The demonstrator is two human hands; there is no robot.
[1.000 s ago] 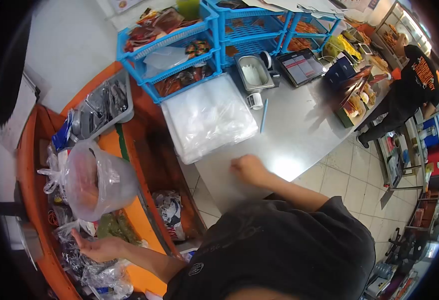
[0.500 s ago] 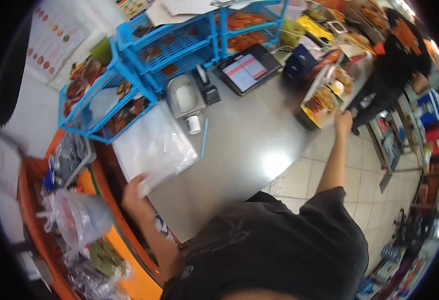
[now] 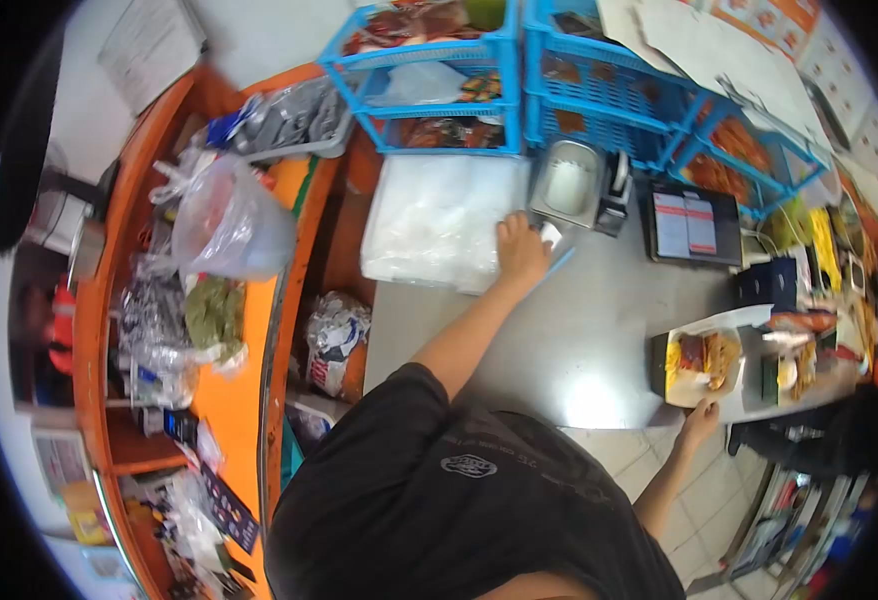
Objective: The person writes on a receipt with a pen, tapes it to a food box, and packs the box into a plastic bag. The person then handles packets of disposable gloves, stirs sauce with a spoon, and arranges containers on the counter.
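Note:
My left hand (image 3: 522, 250) is at the right edge of the stacked clear plastic bags (image 3: 439, 215), its curled fingers against a small white cup (image 3: 551, 235) and partly covering it. Just right of the cup, a thin blue stick (image 3: 561, 263) lies on the metal table. At the table's front edge on the right, my right hand (image 3: 697, 424) pinches the near edge of an open food box (image 3: 672, 375). Fried food and a yellow wrapper show inside this box. A second open box (image 3: 787, 375) of food stands to its right.
Blue baskets (image 3: 519, 90) line the back, with a metal container (image 3: 567, 182) and a tablet (image 3: 696, 224) before them. On the left, an orange shelf (image 3: 244, 400) bears a plastic-lined bucket (image 3: 234, 225) and bags. Part of another person in dark clothes (image 3: 864, 430) shows at the right.
My view has turned. Since one second ago, my left hand has left the shelf side and crossed the bags to the cup. My right hand has moved right across the table to the food box.

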